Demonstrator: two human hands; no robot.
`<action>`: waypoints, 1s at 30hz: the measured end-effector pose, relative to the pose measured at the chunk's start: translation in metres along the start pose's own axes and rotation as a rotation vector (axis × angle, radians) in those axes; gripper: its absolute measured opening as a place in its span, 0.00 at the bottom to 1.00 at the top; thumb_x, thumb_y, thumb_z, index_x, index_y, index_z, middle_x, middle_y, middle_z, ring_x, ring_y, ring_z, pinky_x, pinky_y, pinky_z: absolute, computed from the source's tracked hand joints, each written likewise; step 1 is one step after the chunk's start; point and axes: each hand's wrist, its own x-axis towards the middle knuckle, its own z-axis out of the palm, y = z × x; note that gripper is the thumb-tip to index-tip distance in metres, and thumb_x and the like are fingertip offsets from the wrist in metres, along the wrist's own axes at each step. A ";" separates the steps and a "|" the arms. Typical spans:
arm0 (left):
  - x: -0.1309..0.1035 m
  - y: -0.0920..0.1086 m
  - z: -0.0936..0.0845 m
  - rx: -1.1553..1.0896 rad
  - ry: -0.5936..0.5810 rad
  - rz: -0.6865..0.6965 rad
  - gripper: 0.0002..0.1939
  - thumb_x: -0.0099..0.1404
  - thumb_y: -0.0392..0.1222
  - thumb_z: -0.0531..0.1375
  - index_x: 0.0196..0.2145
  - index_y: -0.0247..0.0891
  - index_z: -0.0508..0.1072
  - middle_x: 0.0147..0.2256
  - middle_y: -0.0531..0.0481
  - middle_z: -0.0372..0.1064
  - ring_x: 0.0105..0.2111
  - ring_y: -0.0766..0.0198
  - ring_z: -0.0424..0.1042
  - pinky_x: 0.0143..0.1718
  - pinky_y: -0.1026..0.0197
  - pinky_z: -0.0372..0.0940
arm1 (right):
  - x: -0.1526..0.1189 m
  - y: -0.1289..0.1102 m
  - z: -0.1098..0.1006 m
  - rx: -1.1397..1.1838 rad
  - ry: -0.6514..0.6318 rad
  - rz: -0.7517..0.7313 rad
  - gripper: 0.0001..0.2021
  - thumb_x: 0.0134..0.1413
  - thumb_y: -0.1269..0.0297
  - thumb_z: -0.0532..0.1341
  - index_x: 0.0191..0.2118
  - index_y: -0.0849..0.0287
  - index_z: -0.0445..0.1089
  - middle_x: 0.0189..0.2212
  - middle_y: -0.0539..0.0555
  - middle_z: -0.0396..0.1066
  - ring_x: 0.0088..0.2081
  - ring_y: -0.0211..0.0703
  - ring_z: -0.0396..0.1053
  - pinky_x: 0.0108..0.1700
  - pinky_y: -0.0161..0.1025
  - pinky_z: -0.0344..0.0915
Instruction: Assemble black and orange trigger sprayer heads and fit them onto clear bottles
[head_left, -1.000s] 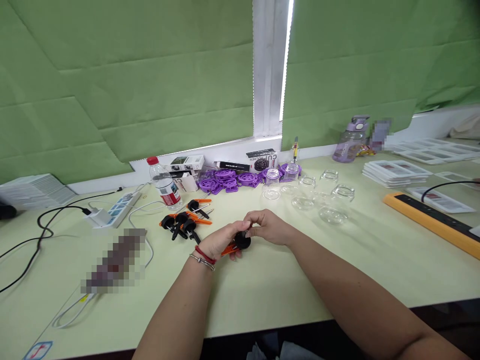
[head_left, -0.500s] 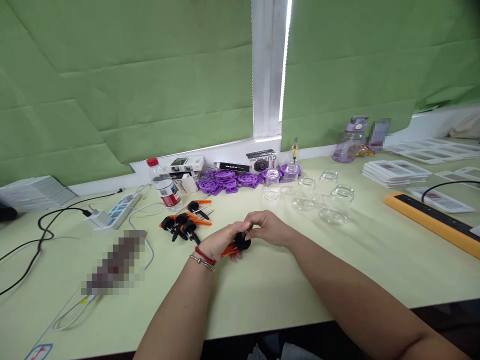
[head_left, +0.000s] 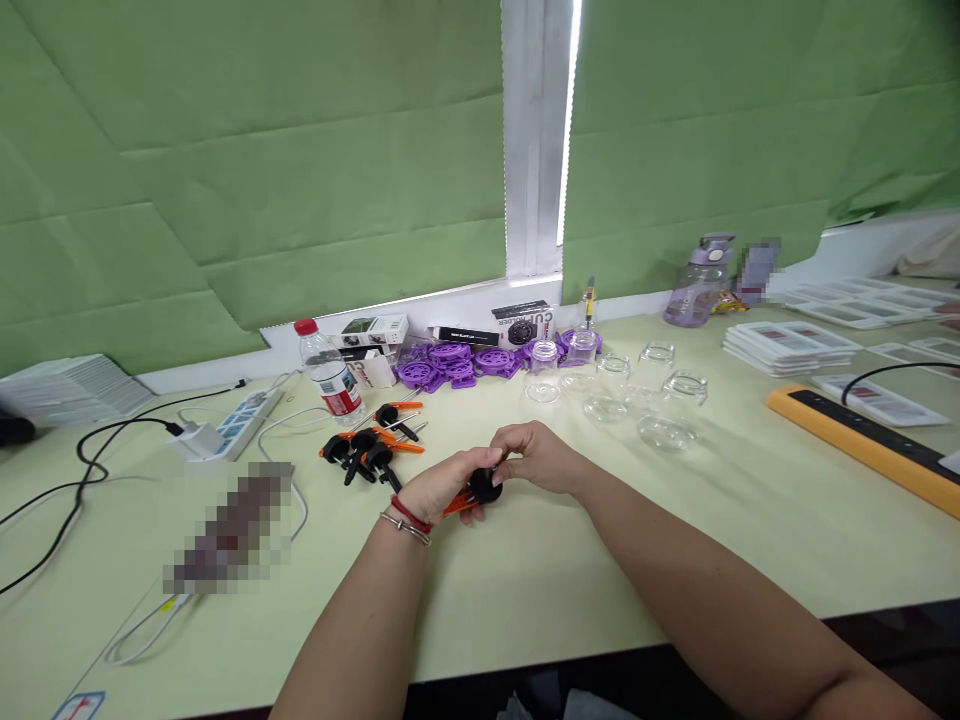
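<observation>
Curled around one black-and-orange plastic part [head_left: 459,502], the left hand [head_left: 448,480] holds it over the pale-green worktop [head_left: 540,600] while the right hand [head_left: 534,456] pinches its round black end [head_left: 489,488], apparently mid-work, with similar black-and-orange plastic pieces [head_left: 364,438] lying loose leftward and clear, rounded jars [head_left: 685,398] standing separate.

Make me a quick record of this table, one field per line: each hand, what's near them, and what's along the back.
left hand: holding a black-and-orange piece
right hand: at the piece's black end; exact grip unclear
beyond left hand: loose black-and-orange pieces
beyond right hand: clear containers
back: purple parts, right of a red-capped bottle
</observation>
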 end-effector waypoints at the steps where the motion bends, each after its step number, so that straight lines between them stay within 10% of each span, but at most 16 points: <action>1: 0.000 0.000 0.001 0.007 0.007 0.001 0.25 0.53 0.64 0.54 0.29 0.35 0.65 0.23 0.51 0.63 0.17 0.67 0.66 0.13 0.67 0.55 | 0.000 0.000 0.000 0.008 -0.005 0.014 0.09 0.37 0.64 0.70 0.26 0.62 0.73 0.27 0.49 0.68 0.29 0.38 0.68 0.35 0.37 0.65; 30: 0.000 0.001 0.003 0.026 0.035 -0.007 0.27 0.50 0.66 0.54 0.28 0.35 0.65 0.23 0.51 0.64 0.16 0.68 0.64 0.14 0.66 0.55 | 0.001 0.005 -0.001 0.135 -0.006 0.063 0.08 0.32 0.66 0.72 0.24 0.60 0.76 0.24 0.48 0.67 0.29 0.39 0.67 0.34 0.38 0.66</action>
